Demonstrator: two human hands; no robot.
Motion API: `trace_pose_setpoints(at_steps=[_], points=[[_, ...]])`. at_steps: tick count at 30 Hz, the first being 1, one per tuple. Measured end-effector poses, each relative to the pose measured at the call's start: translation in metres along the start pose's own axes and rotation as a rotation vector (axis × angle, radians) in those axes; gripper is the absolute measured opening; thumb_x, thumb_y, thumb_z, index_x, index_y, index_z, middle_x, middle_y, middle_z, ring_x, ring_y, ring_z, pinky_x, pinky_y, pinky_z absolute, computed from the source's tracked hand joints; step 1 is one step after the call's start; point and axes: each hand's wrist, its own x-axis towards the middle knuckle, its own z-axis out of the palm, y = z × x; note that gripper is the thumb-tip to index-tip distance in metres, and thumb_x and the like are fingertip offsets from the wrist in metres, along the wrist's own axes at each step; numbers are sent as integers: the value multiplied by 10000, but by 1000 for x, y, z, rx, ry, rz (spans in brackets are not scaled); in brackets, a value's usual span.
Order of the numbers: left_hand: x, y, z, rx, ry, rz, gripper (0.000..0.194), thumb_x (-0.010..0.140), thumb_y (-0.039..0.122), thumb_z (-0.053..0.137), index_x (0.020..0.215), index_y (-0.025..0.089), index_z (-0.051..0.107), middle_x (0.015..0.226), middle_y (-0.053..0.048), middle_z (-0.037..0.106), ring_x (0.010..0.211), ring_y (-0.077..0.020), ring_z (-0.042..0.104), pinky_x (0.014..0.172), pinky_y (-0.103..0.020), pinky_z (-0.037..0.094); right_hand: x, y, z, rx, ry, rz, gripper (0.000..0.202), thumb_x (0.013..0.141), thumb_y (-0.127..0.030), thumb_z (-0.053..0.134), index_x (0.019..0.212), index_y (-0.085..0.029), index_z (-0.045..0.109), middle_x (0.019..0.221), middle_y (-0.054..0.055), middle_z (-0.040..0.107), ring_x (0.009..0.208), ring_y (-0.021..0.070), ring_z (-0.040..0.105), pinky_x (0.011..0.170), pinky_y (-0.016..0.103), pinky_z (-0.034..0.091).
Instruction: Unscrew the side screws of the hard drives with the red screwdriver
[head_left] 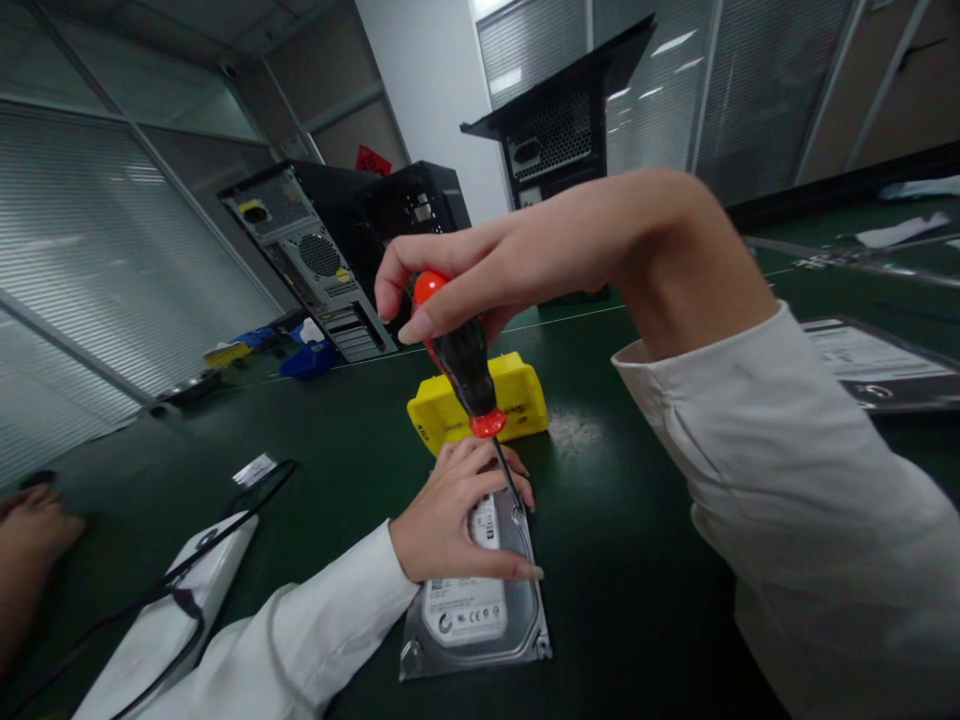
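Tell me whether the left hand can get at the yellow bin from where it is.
Probably yes: the left hand rests on the hard drive, and the yellow bin lies just beyond that hand. Nothing seems to block the way, though the screwdriver slants close by.

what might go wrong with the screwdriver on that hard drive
The tilted screwdriver could slip near the edge of the hard drive and scratch it. The left hand lies right beside the shaft, so a slip might also jab it.
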Motion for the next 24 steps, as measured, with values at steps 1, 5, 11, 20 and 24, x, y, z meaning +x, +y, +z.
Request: trace_pose_setpoints(at_steps=[1, 5, 11, 20, 24], points=[[0, -1, 0, 0, 1, 2, 534, 570, 606, 718, 963, 254, 632, 1121, -53, 541, 1079, -276, 450, 956, -420, 283, 0, 0, 0, -21, 4, -4, 184, 864, -169, 511, 1047, -167, 498, 937, 14, 553, 782, 86, 560, 547, 110, 451], [1, -2, 0, 8, -4, 4, 532, 572, 604, 718, 965, 258, 632, 1121, -49, 540, 1081, -274, 454, 957, -425, 281, 3, 2, -3, -146, 37, 7, 242, 861, -256, 540, 1090, -180, 515, 1007, 11, 559, 781, 73, 558, 543, 94, 429], [-1, 0, 0, 2, 3, -5, 536, 569, 590, 731, 969, 246, 638, 1119, -46, 541, 1075, -271, 471, 948, -413, 301, 1, 7, -7, -16, -60, -110, 418, 824, -233, 582, 1208, -169, 429, 1002, -24, 598, 892, 91, 611, 646, 108, 491], [0, 0, 2, -12, 14, 12, 525, 571, 576, 738, 975, 259, 630, 1129, -43, 541, 1079, -261, 470, 942, -403, 302, 2, 8, -5, 108, -190, -169, 165, 871, -203, 519, 1024, -145, 495, 944, 6, 605, 884, 107, 613, 650, 135, 509], [2, 1, 2, -6, 17, 12, 523, 577, 581, 733, 975, 260, 626, 1132, -46, 540, 1092, -261, 458, 941, -404, 296, 10, 7, -6, -56, -191, -192, 218, 846, -304, 546, 975, -130, 525, 844, -51, 576, 807, 75, 593, 625, 89, 468]])
